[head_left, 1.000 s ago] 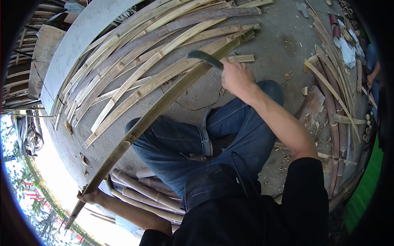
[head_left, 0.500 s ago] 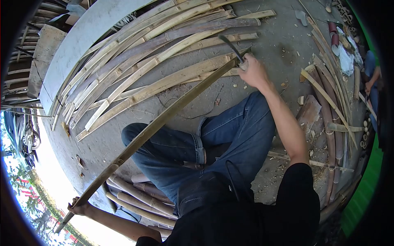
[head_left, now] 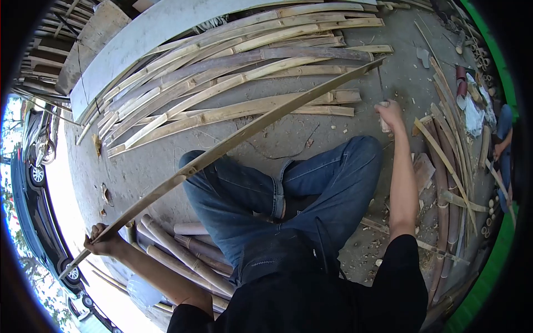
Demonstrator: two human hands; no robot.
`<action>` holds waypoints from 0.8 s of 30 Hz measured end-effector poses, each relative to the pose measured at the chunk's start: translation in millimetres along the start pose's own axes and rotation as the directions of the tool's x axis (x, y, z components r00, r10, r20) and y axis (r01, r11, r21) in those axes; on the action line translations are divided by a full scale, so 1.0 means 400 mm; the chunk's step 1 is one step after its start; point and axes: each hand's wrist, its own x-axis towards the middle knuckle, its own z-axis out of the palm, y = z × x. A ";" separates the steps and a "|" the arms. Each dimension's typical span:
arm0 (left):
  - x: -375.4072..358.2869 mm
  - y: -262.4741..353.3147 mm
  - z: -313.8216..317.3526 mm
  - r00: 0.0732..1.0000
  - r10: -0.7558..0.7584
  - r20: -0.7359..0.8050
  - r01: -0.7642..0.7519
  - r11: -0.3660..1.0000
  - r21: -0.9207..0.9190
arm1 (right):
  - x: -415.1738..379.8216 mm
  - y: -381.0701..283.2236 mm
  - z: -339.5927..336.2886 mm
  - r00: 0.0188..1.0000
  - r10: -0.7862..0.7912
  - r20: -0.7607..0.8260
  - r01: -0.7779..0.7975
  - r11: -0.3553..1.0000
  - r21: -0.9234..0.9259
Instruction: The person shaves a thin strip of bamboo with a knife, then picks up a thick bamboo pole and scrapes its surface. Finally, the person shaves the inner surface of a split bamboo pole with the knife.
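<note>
A long split bamboo strip (head_left: 222,147) runs slantwise across my view, over my bent knee. My left hand (head_left: 104,241) is wrapped round its lower end at the far left. On the right, my right hand (head_left: 392,115) grips the pale handle of a knife (head_left: 381,81), whose thin dark blade points away from me. The blade's tip overlaps the far end of the strip in this view. Beyond the strip, many split bamboo pieces (head_left: 222,91) lie side by side on the concrete floor.
Whole bamboo poles (head_left: 186,261) lie beside my left leg. More poles and strips (head_left: 442,194) are stacked on the right among shavings. Another person's hand (head_left: 501,147) shows at the right edge. A parked car (head_left: 36,194) stands outside at left.
My right hand with the knife has come away from the strip, moving right and slightly down. The strip's far end shows further up and right; my left hand still holds it. The view has shifted.
</note>
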 end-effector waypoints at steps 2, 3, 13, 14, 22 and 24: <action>-0.078 -0.048 0.090 0.993 -0.066 -0.098 0.062 0.997 -0.037 | -0.144 -0.142 -0.004 0.996 -0.063 -0.067 0.075 0.978 0.193; -0.122 -0.070 0.132 0.994 -0.054 -0.097 0.051 0.998 -0.030 | -0.219 -0.218 -0.012 0.992 -0.099 -0.084 0.114 0.975 0.190; -0.356 -0.279 0.279 1.000 0.018 0.014 -0.016 0.992 -0.127 | -0.632 -0.495 0.100 0.930 -0.363 -0.057 0.367 0.908 0.203; -0.372 -0.284 0.288 1.000 0.018 0.010 -0.017 0.989 -0.145 | -0.665 -0.513 0.121 0.892 -0.453 -0.004 0.442 0.870 0.219; -0.390 -0.269 0.304 0.992 -0.056 -0.115 0.042 0.992 -0.119 | -0.663 -0.540 0.287 0.785 -0.597 0.165 0.601 0.799 0.033; -0.389 -0.272 0.306 0.977 -0.074 -0.200 0.072 0.997 -0.014 | -0.596 -0.532 0.305 0.785 -0.601 0.148 0.608 0.794 -0.005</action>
